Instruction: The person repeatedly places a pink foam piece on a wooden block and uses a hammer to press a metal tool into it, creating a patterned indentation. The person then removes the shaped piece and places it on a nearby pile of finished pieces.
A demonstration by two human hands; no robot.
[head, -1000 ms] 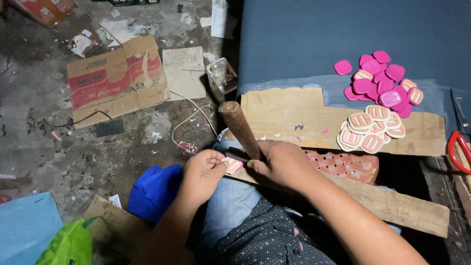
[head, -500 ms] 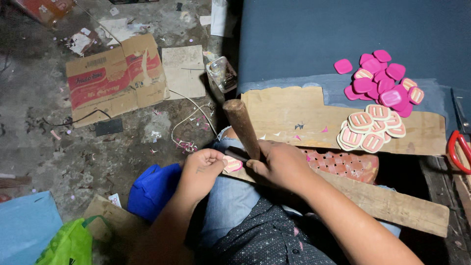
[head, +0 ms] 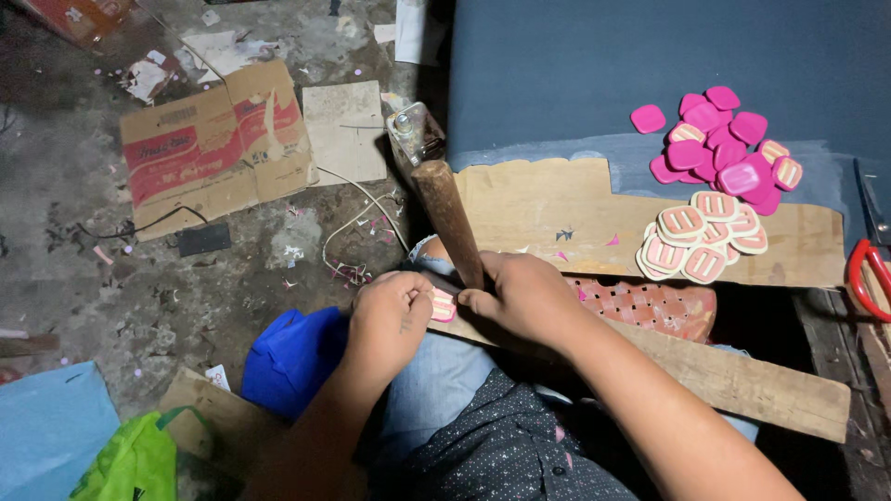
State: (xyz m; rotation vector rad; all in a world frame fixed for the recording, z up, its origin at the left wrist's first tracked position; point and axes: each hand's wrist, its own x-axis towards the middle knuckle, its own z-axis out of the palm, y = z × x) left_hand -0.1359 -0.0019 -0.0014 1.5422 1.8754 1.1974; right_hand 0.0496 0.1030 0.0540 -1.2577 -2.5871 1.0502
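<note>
Over on the left, a bright green plastic bag (head: 130,459) and a pale blue sheet (head: 42,431) are lying on the dirty concrete floor (head: 111,306), with a flattened brown cardboard box with red print (head: 218,144) further back. Nearer the person, a blue cloth bundle (head: 292,357) is sitting by the knee. The left hand (head: 390,315) is curling its fingers down onto a small pink and cream rounded tag (head: 444,304), pinning it on the long wooden plank (head: 742,380) across the lap. Beside it the right hand (head: 524,297) is clamped around the lower end of a thick brown wooden handle (head: 450,218), whose far end is tilting away toward a small metal-and-glass piece (head: 415,133). Compared with a second ago, the left hand has slid in closer, so the two hands are almost touching over the tag, while the handle is keeping its lean; to me that looks like lining up for a press or strike. Further right, cream-faced tags (head: 701,237) are piling on a pale board (head: 557,213), plain pink ones (head: 724,139) on the dark blue mat (head: 594,65), and red-handled scissors (head: 868,269) at the edge.
</note>
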